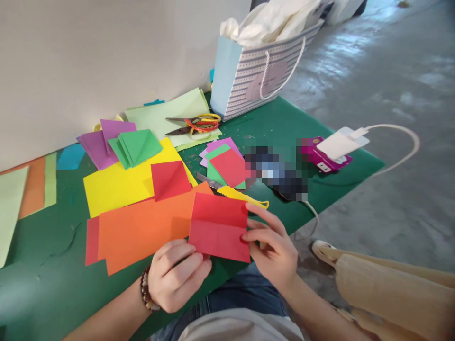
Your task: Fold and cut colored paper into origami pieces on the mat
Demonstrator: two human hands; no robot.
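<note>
A red paper square [219,226] with a horizontal crease is held up over the near edge of the green mat [53,265]. My left hand [176,274], with a bead bracelet at the wrist, pinches its lower left corner with curled fingers. My right hand [272,246] pinches its right edge between thumb and fingers. Under the red square lies a large orange sheet [142,227], and beyond that a yellow sheet [117,184] with a folded red square [169,179] on it.
Folded green [138,147] and purple [101,144] papers lie at the back. Scissors with red and yellow handles [195,124] rest on pale green paper. A yellow-handled cutter [236,193], a small paper stack [225,166], a striped gift bag [256,71] and a pink device [327,158] with a cable are nearby.
</note>
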